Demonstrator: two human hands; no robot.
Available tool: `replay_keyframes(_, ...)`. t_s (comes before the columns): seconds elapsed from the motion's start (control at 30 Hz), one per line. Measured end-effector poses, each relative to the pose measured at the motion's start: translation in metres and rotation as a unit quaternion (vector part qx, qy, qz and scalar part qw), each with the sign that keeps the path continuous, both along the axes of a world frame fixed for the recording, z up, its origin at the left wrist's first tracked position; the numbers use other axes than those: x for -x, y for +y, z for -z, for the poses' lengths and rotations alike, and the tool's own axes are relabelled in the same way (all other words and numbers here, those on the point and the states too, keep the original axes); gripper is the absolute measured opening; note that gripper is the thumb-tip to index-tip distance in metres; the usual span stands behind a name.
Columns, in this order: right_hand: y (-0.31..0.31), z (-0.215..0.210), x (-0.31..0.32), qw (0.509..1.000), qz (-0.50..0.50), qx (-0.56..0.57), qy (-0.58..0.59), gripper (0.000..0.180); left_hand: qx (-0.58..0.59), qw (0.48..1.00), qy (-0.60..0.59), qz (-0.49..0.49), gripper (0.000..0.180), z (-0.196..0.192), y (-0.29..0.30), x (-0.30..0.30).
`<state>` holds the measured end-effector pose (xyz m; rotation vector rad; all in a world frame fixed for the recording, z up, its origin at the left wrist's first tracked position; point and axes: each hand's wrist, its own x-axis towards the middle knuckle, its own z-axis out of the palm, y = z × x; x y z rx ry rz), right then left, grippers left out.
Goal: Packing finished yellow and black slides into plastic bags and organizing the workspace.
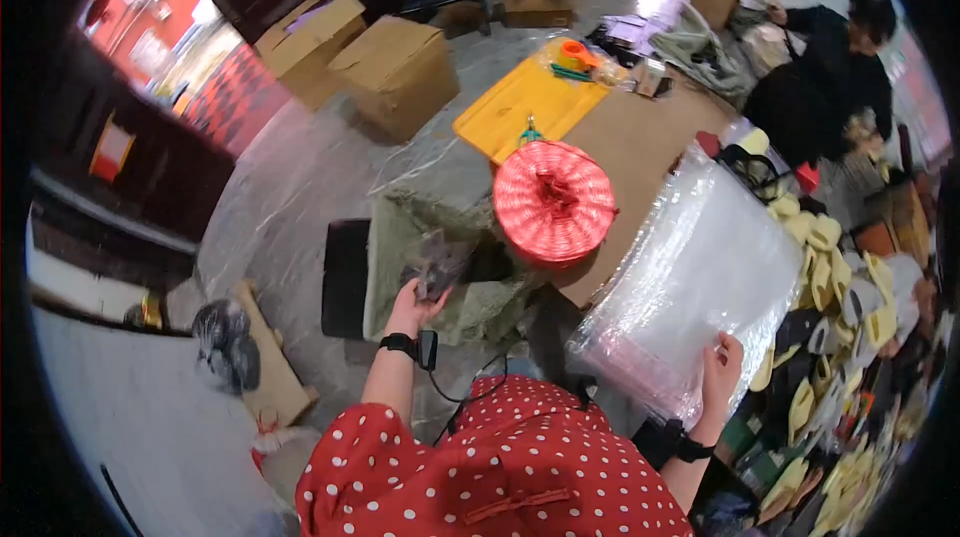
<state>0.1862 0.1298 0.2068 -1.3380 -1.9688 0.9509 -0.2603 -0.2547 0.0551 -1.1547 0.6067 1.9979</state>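
Your left hand (408, 309) pinches a small, light, crinkly packet (437, 265) over the green sack (400, 237); your right hand's (720, 369) fingers clamp the slippery clear bag stack's (695, 272) near edge—grip firmly.

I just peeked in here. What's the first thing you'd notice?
The big red spool of twine, right in the middle on the brown cardboard. Next, the shiny stack of clear bags under the right hand, and the small dark packet in the left hand.
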Motion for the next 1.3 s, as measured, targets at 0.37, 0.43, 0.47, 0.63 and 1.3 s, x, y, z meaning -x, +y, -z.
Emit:
replay_keyframes(0.37, -0.023, 0.006, 0.006, 0.983, 0.043, -0.16, -0.081, 0.036, 0.356, 0.732, 0.504, 0.289, 0.065, -0.054, 0.14, -0.002)
replay_keyframes(0.43, -0.025, 0.0, 0.014, 0.986, 0.028, -0.146, -0.081, 0.038, 0.294, 0.716, 0.554, 0.307, 0.058, -0.073, 0.163, -0.003)
replay_keyframes(0.47, -0.026, 0.001, 0.016, 0.985, 0.034, -0.147, -0.081, 0.038, 0.231, 0.701, 0.592, 0.323, 0.052, -0.083, 0.179, -0.005)
replay_keyframes(0.63, -0.027, 0.007, 0.016, 0.98, 0.045, -0.179, -0.07, 0.039, 0.192, 0.517, 0.731, 0.403, 0.03, -0.127, 0.258, -0.03)
replay_keyframes(1.3, -0.028, 0.002, 0.034, 0.984, 0.099, -0.112, -0.098, 0.04, 0.083, 0.206, 0.869, 0.441, 0.099, -0.095, 0.655, -0.012)
